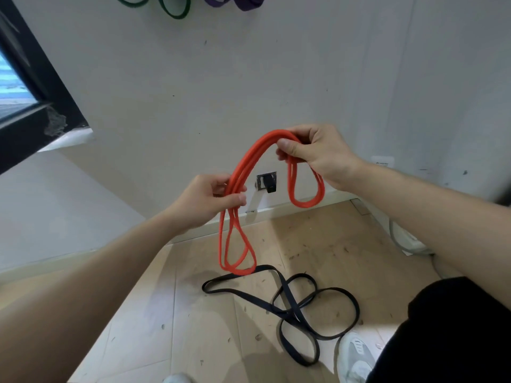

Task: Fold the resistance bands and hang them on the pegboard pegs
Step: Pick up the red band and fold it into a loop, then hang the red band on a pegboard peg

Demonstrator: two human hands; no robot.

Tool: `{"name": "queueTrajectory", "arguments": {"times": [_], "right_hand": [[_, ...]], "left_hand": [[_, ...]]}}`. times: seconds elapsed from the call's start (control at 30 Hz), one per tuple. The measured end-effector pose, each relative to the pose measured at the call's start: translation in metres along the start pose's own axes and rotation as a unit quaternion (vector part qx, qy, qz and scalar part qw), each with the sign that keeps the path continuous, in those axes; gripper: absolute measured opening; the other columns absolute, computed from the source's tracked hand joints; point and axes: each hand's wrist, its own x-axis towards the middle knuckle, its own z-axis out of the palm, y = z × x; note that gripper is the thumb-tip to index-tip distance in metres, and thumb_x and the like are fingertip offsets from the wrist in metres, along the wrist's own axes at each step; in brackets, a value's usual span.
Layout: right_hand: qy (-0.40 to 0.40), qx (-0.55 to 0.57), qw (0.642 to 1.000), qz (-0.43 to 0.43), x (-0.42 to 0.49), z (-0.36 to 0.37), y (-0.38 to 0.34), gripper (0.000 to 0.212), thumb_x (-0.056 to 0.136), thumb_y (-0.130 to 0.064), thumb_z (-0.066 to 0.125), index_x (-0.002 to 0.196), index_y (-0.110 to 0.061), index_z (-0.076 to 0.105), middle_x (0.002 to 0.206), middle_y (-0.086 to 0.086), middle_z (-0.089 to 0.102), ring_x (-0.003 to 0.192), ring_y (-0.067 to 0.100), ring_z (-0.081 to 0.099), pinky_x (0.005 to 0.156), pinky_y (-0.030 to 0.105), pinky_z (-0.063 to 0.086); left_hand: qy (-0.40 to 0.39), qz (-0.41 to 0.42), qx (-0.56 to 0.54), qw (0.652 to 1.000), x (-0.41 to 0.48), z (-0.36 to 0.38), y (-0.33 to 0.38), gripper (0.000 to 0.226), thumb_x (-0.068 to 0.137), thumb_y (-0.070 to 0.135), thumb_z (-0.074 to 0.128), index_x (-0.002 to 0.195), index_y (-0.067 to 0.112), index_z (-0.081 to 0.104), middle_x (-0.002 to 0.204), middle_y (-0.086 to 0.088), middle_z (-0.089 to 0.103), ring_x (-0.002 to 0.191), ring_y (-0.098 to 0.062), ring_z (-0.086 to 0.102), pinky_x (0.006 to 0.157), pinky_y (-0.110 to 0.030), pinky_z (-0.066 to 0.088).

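Note:
An orange resistance band (250, 158), folded into several strands, arches between my hands in front of the white wall. My left hand (210, 199) pinches the strands at the lower left, and loops hang below it to about floor level. My right hand (315, 154) grips the bundle at the upper right, with a shorter loop dangling beneath it. A black band (293, 302) lies tangled on the floor under my hands. Green bands (174, 8) and purple bands (243, 2) hang at the top edge of the wall; their pegs are out of view.
A dark window frame (33, 87) juts in at the left. A small metal wall socket (266, 182) sits low on the wall behind the orange band. My grey shoe (356, 355) and a black trouser leg (456, 335) are at the lower right. The floor is pale wood, scattered with debris.

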Motion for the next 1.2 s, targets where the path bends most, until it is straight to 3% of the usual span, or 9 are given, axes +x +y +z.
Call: {"name": "queueTrajectory", "arguments": {"times": [0.1,0.27,0.43,0.63,0.8,0.9,1.03,1.2], "right_hand": [[-0.024,-0.039,0.998,0.049,0.001,-0.018,0.010,0.021,0.095,-0.013,0.066,0.111,0.000,0.070,0.096,0.018,0.074,0.087,0.021,0.072,0.087,0.035,0.058],[-0.178,-0.172,0.961,0.119,-0.004,-0.021,0.026,0.011,0.088,-0.015,0.075,0.099,-0.013,0.073,0.102,0.015,0.075,0.098,0.026,0.071,0.090,0.033,0.055],[-0.242,-0.104,0.957,0.119,-0.007,0.002,0.030,0.022,0.086,-0.007,0.076,0.107,-0.013,0.072,0.109,0.009,0.076,0.105,0.021,0.072,0.100,0.037,0.054],[-0.155,0.011,0.986,0.062,-0.006,0.027,0.013,0.025,0.086,-0.006,0.074,0.111,-0.010,0.072,0.107,0.015,0.075,0.106,0.025,0.071,0.098,0.039,0.055],[-0.130,0.011,0.989,0.063,-0.003,0.035,-0.001,0.025,0.089,-0.005,0.071,0.114,-0.011,0.071,0.107,0.019,0.075,0.102,0.027,0.073,0.099,0.046,0.055],[-0.116,-0.001,0.992,0.040,0.000,0.032,-0.017,0.030,0.089,-0.006,0.073,0.116,-0.020,0.069,0.106,0.017,0.075,0.103,0.033,0.071,0.096,0.054,0.055],[-0.083,-0.044,0.996,-0.008,0.009,0.022,-0.050,0.033,0.090,-0.008,0.072,0.119,-0.022,0.063,0.101,0.007,0.076,0.102,0.024,0.072,0.088,0.039,0.060],[-0.026,-0.098,0.993,-0.067,0.047,-0.005,-0.099,0.024,0.090,-0.011,0.073,0.108,-0.023,0.066,0.093,0.002,0.076,0.092,0.017,0.072,0.090,0.038,0.058]], "left_hand": [[0.041,-0.004,-0.057,0.998,0.000,-0.007,0.005,0.018,0.091,0.015,0.074,0.108,0.012,0.072,0.090,-0.007,0.079,0.087,-0.020,0.077,0.083,-0.028,0.060],[0.080,0.020,-0.108,0.991,0.001,-0.010,0.014,0.008,0.093,0.014,0.070,0.101,0.014,0.074,0.081,-0.002,0.076,0.081,-0.017,0.074,0.078,-0.024,0.058],[0.066,0.041,-0.096,0.992,0.001,-0.001,0.026,0.006,0.093,0.015,0.071,0.097,0.014,0.074,0.079,-0.001,0.075,0.080,-0.014,0.073,0.079,-0.025,0.058],[0.082,0.045,-0.108,0.990,0.002,0.002,0.033,0.016,0.092,0.015,0.073,0.102,0.002,0.074,0.092,-0.022,0.074,0.082,-0.022,0.071,0.085,-0.037,0.060],[0.135,0.023,-0.195,0.971,0.004,-0.005,0.039,0.012,0.087,0.012,0.078,0.097,0.006,0.075,0.079,-0.004,0.072,0.077,-0.014,0.068,0.080,-0.033,0.059],[0.172,0.017,-0.264,0.949,0.006,-0.011,0.046,0.021,0.087,0.009,0.078,0.107,0.010,0.071,0.080,-0.001,0.073,0.076,-0.014,0.066,0.076,-0.029,0.056],[0.201,0.031,-0.290,0.935,0.011,-0.021,0.062,0.025,0.088,0.010,0.076,0.112,0.009,0.067,0.080,-0.004,0.073,0.075,-0.018,0.065,0.077,-0.031,0.055],[0.169,0.072,-0.219,0.958,0.034,-0.051,0.103,0.024,0.091,0.009,0.074,0.113,0.013,0.067,0.091,-0.015,0.074,0.079,-0.022,0.068,0.083,-0.037,0.060]]}}
